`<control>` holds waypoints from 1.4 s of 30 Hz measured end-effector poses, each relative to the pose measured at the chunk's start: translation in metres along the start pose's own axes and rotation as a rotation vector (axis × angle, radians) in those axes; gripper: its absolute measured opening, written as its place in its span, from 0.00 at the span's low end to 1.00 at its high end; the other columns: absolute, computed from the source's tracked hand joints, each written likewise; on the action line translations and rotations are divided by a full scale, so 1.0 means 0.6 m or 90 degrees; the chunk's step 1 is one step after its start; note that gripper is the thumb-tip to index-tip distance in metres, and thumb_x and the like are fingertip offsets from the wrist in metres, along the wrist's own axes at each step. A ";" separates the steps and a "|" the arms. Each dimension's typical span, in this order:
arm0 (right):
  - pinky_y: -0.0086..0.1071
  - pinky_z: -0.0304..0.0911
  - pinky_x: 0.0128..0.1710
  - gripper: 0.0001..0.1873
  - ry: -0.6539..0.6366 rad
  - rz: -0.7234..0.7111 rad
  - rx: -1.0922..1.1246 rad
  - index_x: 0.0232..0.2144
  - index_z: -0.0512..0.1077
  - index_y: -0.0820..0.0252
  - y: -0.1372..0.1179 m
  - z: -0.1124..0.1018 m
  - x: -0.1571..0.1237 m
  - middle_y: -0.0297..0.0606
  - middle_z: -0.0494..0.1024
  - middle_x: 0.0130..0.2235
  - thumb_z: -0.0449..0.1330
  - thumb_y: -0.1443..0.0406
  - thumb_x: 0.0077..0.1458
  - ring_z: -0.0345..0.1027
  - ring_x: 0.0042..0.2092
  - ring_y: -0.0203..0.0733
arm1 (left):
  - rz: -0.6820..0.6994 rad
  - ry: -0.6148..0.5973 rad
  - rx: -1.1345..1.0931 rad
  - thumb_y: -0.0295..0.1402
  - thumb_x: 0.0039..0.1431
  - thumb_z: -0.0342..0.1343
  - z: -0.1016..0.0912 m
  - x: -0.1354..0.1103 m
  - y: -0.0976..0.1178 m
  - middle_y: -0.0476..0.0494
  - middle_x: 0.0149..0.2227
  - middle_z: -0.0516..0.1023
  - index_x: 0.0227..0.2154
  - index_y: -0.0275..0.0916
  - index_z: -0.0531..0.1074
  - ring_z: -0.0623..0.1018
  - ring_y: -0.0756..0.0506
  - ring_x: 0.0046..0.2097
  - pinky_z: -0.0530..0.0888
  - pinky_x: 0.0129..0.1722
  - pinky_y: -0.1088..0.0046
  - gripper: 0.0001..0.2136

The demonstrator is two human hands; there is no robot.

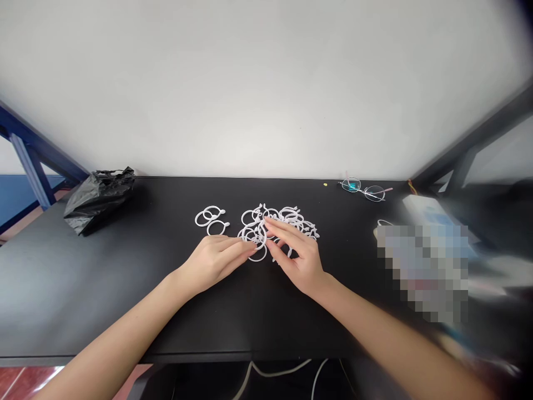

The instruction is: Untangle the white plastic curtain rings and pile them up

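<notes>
Between my two hands is a white plastic curtain ring [263,238], with a small knobbed end like the others around it. My left hand [214,256] reaches in from the left, its fingers pressed together on the ring's lower edge. On the right side, the fingertips of my right hand [300,253] grip the same ring, index finger above and thumb below. Behind and under the fingers lies a loose pile of curtain rings [291,214], partly hidden by my right hand. Several separate rings [216,226] lie left of the pile, just beyond my left knuckles.
A crumpled black plastic bag [102,194] sits at the back left of the black table [166,328]. Eyeglasses [363,190] lie near the wall at the back right. A blurred box [433,222] and other items stand at the right. Cables [281,372] hang below the front edge.
</notes>
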State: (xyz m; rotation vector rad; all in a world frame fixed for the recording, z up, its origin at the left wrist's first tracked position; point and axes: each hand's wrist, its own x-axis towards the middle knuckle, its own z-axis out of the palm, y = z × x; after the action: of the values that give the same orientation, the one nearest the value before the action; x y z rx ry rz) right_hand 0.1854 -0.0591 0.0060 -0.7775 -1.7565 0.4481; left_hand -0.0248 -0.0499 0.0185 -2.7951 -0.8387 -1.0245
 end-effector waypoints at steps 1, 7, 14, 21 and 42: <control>0.33 0.79 0.31 0.19 -0.004 -0.005 0.003 0.52 0.74 0.53 0.000 0.001 -0.001 0.44 0.79 0.50 0.57 0.72 0.60 0.78 0.43 0.43 | -0.001 -0.003 0.001 0.29 0.69 0.50 -0.001 0.000 0.001 0.50 0.24 0.76 0.38 0.38 0.71 0.72 0.52 0.22 0.65 0.24 0.75 0.05; 0.32 0.78 0.30 0.24 -0.019 -0.007 0.019 0.57 0.68 0.52 -0.005 0.002 -0.004 0.42 0.80 0.47 0.58 0.70 0.59 0.77 0.39 0.40 | -0.008 -0.025 -0.018 0.30 0.70 0.48 -0.003 0.003 0.004 0.50 0.24 0.77 0.38 0.38 0.71 0.74 0.52 0.22 0.67 0.24 0.75 0.08; 0.31 0.76 0.30 0.13 -0.050 -0.014 0.034 0.46 0.76 0.54 -0.005 0.001 0.000 0.39 0.80 0.39 0.57 0.70 0.61 0.76 0.37 0.39 | 0.000 -0.058 -0.041 0.30 0.70 0.47 -0.001 0.004 0.003 0.50 0.25 0.76 0.36 0.38 0.70 0.73 0.51 0.23 0.66 0.25 0.75 0.08; 0.31 0.75 0.31 0.15 -0.012 0.017 0.032 0.49 0.73 0.55 -0.008 -0.001 0.001 0.40 0.80 0.38 0.58 0.71 0.61 0.76 0.36 0.38 | -0.018 -0.048 -0.064 0.28 0.68 0.49 -0.002 -0.001 0.006 0.51 0.25 0.71 0.36 0.39 0.66 0.68 0.51 0.23 0.63 0.24 0.75 0.04; 0.29 0.72 0.28 0.06 -0.018 0.035 0.076 0.37 0.75 0.59 -0.012 -0.003 0.002 0.34 0.75 0.28 0.58 0.71 0.61 0.71 0.29 0.35 | -0.070 -0.012 -0.096 0.30 0.64 0.52 -0.004 -0.004 0.003 0.47 0.30 0.74 0.39 0.38 0.65 0.73 0.50 0.29 0.70 0.29 0.76 0.03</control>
State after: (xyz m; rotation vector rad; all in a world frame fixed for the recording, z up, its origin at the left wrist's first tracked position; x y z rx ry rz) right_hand 0.1849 -0.0635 0.0123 -0.7391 -1.7202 0.5989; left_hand -0.0264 -0.0530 0.0191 -2.9162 -0.9657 -1.1234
